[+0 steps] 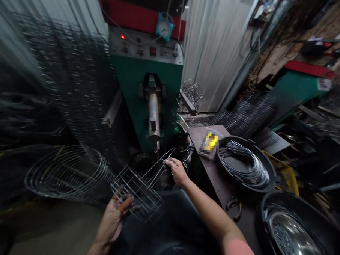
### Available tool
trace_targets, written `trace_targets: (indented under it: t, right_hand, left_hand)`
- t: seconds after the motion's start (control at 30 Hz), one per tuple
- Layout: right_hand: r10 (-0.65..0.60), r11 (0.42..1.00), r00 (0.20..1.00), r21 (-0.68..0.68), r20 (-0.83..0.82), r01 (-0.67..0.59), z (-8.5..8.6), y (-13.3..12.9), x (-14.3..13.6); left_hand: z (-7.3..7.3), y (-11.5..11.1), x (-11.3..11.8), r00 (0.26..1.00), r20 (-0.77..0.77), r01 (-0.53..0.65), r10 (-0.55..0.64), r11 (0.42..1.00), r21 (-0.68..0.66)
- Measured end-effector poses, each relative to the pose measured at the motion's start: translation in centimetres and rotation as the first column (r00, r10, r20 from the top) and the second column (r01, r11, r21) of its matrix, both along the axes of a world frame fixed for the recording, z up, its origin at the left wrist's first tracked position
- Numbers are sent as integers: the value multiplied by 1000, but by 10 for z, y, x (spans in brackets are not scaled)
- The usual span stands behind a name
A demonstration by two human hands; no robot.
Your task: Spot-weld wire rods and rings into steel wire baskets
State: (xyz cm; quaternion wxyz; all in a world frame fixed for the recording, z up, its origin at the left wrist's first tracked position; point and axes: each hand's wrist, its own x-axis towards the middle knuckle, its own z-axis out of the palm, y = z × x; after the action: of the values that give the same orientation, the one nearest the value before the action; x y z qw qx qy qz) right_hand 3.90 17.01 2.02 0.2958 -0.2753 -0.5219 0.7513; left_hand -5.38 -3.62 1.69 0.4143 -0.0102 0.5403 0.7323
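My left hand [114, 217], with orange covering on its fingers, grips one edge of a wire grid basket [140, 192] low over my lap. My right hand [178, 171] is closed in a pinch around the end of thin metal wire [159, 174], which runs beside the basket's far side. Whether this wire touches the basket I cannot tell. Just beyond both hands, a thick metal cylinder [154, 117] juts from the green machine [126, 84], which has a red lamp and a dial on top.
To the left stand a tall stack of wire grids [73, 78] and a pile of wire rings [72, 172]. On the right, a bench [210, 174] carries a black pan with wire hoops [258, 171], pliers [234, 208] and a second black pan holding a steel bowl [293, 238].
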Motion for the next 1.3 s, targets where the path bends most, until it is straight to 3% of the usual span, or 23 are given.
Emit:
trace_targets:
  t: [0.47,1.1,1.2,1.3]
  right_hand:
    - [24,999,999,-40,34,-23,-2,13,-29]
    - [24,995,998,-94,66,-17,-4,25,-43]
    - [121,993,985,-27,124,-119,-6,10,-19]
    - [297,935,925,126,235,-332,-13,-16,13]
  left_hand:
    - [-4,6,-12,998,-37,-52,53,998,44]
    - [12,19,-17,993,7,-121,121,993,-2]
    - [9,20,-15,991,-2,-135,135,991,26]
    - [5,22,-13,987,-6,-161,162,986,38]
